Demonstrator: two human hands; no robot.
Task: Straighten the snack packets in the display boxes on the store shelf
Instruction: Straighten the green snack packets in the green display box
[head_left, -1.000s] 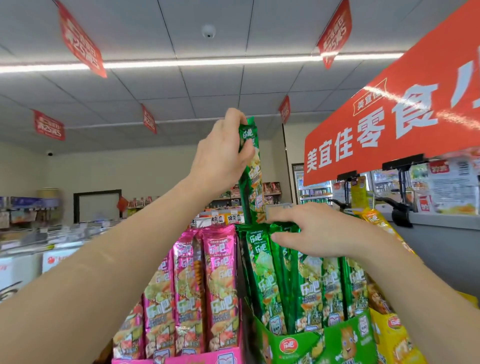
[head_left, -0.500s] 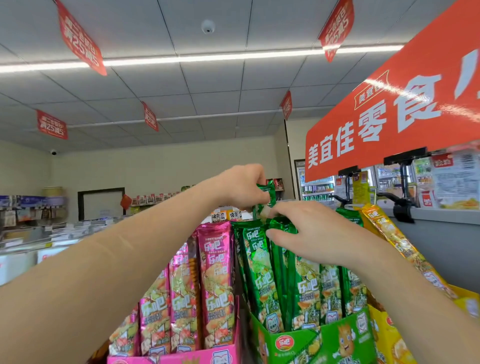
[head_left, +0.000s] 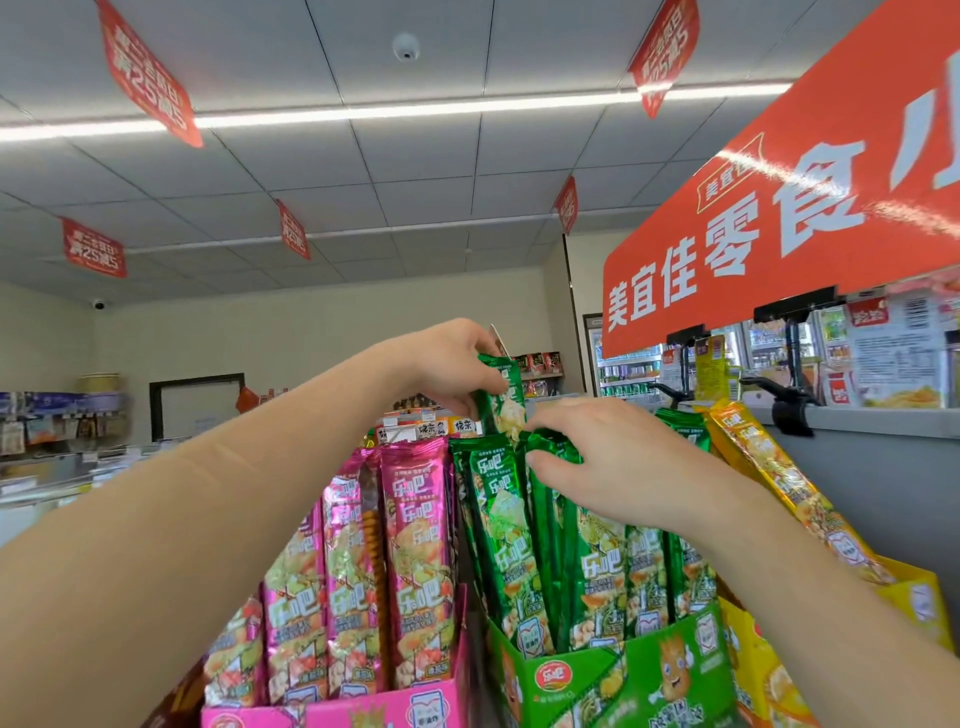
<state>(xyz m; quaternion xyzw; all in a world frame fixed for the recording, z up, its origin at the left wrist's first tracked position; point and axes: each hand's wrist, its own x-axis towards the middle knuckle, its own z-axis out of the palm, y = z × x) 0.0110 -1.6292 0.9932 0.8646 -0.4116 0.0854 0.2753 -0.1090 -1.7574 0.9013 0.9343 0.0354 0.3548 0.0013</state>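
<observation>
Your left hand (head_left: 452, 364) has lowered the pinched green packet (head_left: 501, 402) almost home. Your right hand (head_left: 608, 462) grips the neighbouring packets (head_left: 644, 566) by their tops

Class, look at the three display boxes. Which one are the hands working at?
The green box, the middle one: the left hand and right hand pinch green packets above it. The pink box and yellow box flank it.

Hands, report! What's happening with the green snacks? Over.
Left hand pinches green packet above the rest. Right hand pinches packet tops in green box. Nothing blocking.
</observation>
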